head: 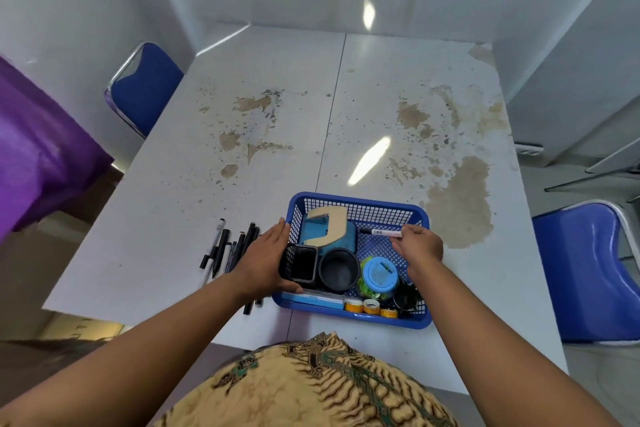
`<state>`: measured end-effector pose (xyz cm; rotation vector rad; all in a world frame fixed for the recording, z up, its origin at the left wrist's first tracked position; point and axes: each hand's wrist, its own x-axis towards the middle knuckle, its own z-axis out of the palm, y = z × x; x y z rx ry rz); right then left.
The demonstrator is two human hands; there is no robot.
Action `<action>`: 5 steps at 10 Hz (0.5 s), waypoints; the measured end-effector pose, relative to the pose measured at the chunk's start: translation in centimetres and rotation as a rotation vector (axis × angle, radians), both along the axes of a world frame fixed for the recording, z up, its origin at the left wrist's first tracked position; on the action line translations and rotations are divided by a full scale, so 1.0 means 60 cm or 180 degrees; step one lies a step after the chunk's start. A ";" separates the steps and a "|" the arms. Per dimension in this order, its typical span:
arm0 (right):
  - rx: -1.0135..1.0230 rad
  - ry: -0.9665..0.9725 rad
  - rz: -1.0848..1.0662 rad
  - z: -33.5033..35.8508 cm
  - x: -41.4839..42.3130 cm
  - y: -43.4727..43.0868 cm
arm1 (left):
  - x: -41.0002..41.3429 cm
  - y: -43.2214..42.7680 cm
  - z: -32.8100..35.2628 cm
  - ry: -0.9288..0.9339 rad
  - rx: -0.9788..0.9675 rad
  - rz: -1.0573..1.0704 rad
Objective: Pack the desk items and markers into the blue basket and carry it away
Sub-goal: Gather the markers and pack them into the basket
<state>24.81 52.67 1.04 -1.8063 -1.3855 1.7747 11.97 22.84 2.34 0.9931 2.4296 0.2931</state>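
Note:
The blue basket sits at the table's near edge. Inside are a teal box with a tan curved piece, a black mesh holder, a round black cup, a teal-lidded jar, a flat blue case and small tape rolls. My right hand holds a white marker over the basket's far side. My left hand rests flat against the basket's left wall, beside the mesh holder. Several dark markers and pens lie on the table left of the basket.
The white table has worn brown patches. One blue chair stands at the far left, another blue chair at the right. A purple cloth hangs at the left. My patterned shirt fills the bottom.

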 end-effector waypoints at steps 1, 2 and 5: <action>-0.0229 -0.0074 -0.0132 -0.007 -0.018 0.001 | 0.000 0.004 0.007 0.0093 -0.0040 -0.0017; -0.0505 -0.0145 -0.0152 -0.011 -0.028 0.005 | 0.000 0.003 0.012 0.0048 -0.0059 -0.0019; -0.0654 -0.0092 -0.0080 0.010 -0.050 -0.003 | -0.006 -0.004 0.016 -0.0082 -0.0090 -0.0067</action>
